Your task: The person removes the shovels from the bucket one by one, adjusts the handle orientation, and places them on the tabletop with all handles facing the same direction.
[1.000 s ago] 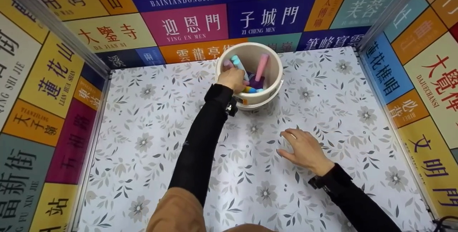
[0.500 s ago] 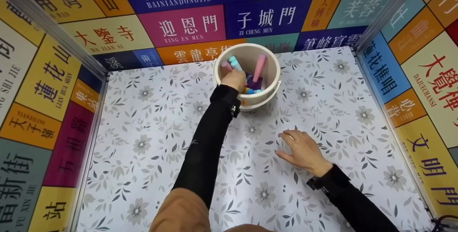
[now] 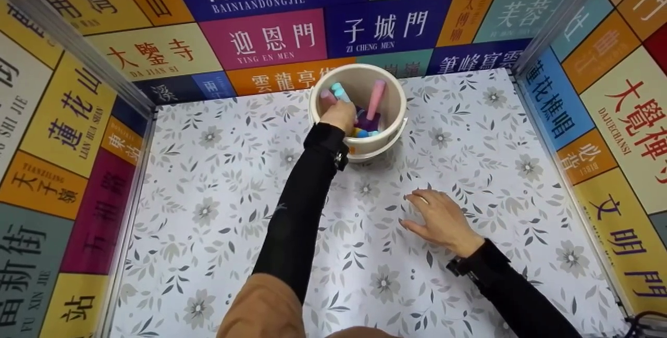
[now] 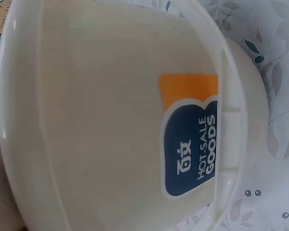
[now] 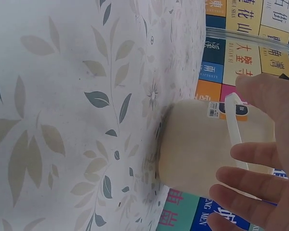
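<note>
A cream plastic bucket [image 3: 388, 93] stands at the far middle of the table. It holds several thick coloured sticks, among them a pink stick [image 3: 376, 98] and a light blue stick [image 3: 337, 90] leaning on the wall. My left hand [image 3: 340, 115] reaches over the near rim into the bucket, and its fingers are hidden among the sticks. The left wrist view is filled by the bucket's outer wall [image 4: 106, 120] and its blue and orange label [image 4: 190, 144]. My right hand [image 3: 440, 218] lies flat on the table, fingers spread, holding nothing. Its fingers [image 5: 260, 185] show beside the bucket [image 5: 202, 144].
The table [image 3: 208, 213] wears a white cloth printed with grey leaves and flowers. Walls of coloured sign panels [image 3: 68, 119] close it in at the left, back and right, with metal posts [image 3: 560, 15] in the far corners.
Almost nothing: my left hand stays in the bucket with a slight shift, and my right hand stays flat on the cloth.
</note>
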Tool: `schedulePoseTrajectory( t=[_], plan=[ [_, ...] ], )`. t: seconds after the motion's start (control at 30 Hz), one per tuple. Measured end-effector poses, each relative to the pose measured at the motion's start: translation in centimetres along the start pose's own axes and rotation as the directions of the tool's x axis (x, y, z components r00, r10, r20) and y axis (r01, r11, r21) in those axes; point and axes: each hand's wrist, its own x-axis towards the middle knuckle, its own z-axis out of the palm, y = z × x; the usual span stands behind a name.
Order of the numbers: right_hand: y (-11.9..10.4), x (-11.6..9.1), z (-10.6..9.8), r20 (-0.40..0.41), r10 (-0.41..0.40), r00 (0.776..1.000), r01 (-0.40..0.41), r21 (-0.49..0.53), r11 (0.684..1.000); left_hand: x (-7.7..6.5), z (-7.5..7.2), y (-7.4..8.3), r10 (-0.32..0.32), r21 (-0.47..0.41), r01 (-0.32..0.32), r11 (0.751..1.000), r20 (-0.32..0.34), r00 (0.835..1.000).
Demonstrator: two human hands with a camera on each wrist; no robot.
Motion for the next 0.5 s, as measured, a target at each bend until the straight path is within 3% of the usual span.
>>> schedulePoseTrajectory(
  t=[0.17, 0.3, 0.5],
  plan=[
    [-0.1, 0.1, -0.1, -0.025, -0.009, 1.000, 0.009, -0.016, 1.000, -0.5, -0.5, -0.2, 0.050, 0.062, -0.049, 0.997, -0.017, 0.999],
    [0.0, 0.1, -0.1, -0.031, -0.008, 0.999, 0.007, -0.017, 1.000, -1.2, -1.1, -0.5, 0.096, 0.115, -0.087, 0.990, -0.075, 0.992],
    [0.1, 0.0, -0.3, -0.056, -0.033, 0.998, 0.030, -0.039, 0.999, -7.9, -4.5, -0.1, 0.164, 0.139, -0.139, 0.980, -0.188, 0.968]
  ],
)
